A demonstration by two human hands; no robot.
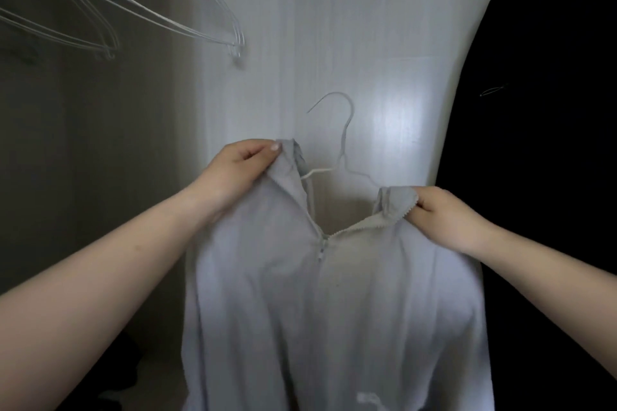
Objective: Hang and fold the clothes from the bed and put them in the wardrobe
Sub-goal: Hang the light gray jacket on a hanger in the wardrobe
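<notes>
Holding the pale zip-front garment (320,294) up before the wardrobe wall (300,43), I have each grip pinched on a shoulder: left hand (240,167) higher, right hand (444,213) lower. The white wire hanger (340,143) sits inside the neckline, its hook standing up between my hands, so its bar tilts down to the right. The empty hangers (140,13) hang above and to the left, nearer my left hand.
</notes>
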